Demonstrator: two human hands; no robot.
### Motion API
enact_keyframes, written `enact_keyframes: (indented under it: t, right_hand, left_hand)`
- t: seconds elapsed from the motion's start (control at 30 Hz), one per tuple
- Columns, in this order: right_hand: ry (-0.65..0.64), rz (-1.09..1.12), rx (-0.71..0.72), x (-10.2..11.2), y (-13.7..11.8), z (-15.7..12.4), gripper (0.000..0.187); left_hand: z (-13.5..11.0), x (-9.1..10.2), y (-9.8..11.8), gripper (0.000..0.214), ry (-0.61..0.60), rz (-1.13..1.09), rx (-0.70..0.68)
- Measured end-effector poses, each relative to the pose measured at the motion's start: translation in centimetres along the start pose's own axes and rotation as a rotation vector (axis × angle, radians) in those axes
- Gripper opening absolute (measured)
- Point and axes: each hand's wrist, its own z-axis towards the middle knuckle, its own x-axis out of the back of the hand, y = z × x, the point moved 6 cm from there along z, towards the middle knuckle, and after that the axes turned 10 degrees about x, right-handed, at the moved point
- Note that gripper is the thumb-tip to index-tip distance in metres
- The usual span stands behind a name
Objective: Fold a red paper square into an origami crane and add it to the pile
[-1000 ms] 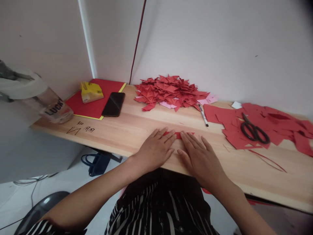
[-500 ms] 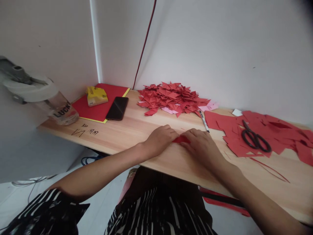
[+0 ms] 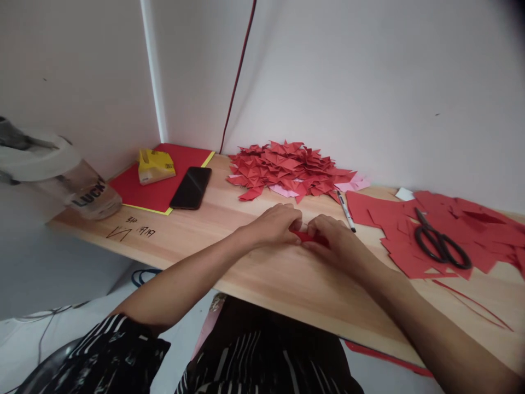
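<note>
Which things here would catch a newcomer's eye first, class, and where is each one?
Probably the heap of folded red paper at the back of the table, near the wall. Next, perhaps, the dark-handled scissors lying on flat red sheets to the right. Then, in the middle, the left hand and right hand hold a small red piece between them.

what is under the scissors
Red paper pieces, loosely overlapping, show around the scissors and through their handle loops. Anything beneath the top pieces is covered and can't be seen.
</note>
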Motion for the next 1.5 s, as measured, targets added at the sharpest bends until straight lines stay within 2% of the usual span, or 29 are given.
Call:
enact_keyframes:
  t: [0.13, 0.23, 0.3, 0.37, 0.5, 0.57, 0.67, 0.83, 1.1, 1.37, 1.5]
  right_hand:
    - [0.074, 0.022, -0.005, 0.0, 0.1, -0.3, 0.013]
    - [0.115, 0.045, -0.019, 0.1, 0.2, -0.2, 0.007]
    - [0.118, 0.047, 0.011, 0.2, 0.1, 0.0, 0.006]
    - [0.114, 0.028, 0.070, 0.3, -0.3, 0.2, 0.013]
    - [0.153, -0.019, 0.138, 0.8, -0.6, 0.0, 0.020]
    - [0.195, -0.039, 0.139, 1.1, -0.6, -0.2, 0.020]
    - [0.242, -0.065, 0.120, 1.4, -0.5, -0.4, 0.022]
    - [0.231, -0.018, 0.101, 1.2, -0.2, -0.5, 0.021]
    - [0.192, -0.011, 0.097, 1.0, -0.1, -0.5, 0.022]
    - [0.138, -0.022, 0.047, 0.9, 0.2, -0.3, 0.041]
    - [0.115, 0.031, 0.075, 0.7, -0.1, -0.2, 0.032]
  left_hand:
    - [-0.4, -0.2, -0.3, 0.011, 0.001, -0.234, 0.048]
    - [-0.9, 0.2, -0.1, 0.010, 0.086, -0.345, 0.033]
    - [-1.1, 0.5, 0.4, 0.010, 0.163, -0.359, -0.018]
    - [-1.3, 0.7, 0.8, 0.010, 0.219, -0.348, -0.068]
    - [-1.3, 0.6, 1.1, 0.013, 0.231, -0.333, -0.109]
    - [-1.1, 0.3, 0.9, 0.015, 0.212, -0.301, -0.106]
    - [-0.8, -0.3, 0.8, 0.011, 0.177, -0.133, -0.113]
    - [-0.8, -0.6, 0.8, 0.023, 0.183, 0.073, -0.128]
    - [-1.0, -0.4, 1.0, 0.026, 0.205, 0.165, -0.130]
    - [-1.0, -0.4, 1.0, 0.025, 0.182, 0.173, -0.115]
    - [-1.0, -0.6, 1.3, 0.024, 0.209, 0.239, -0.162]
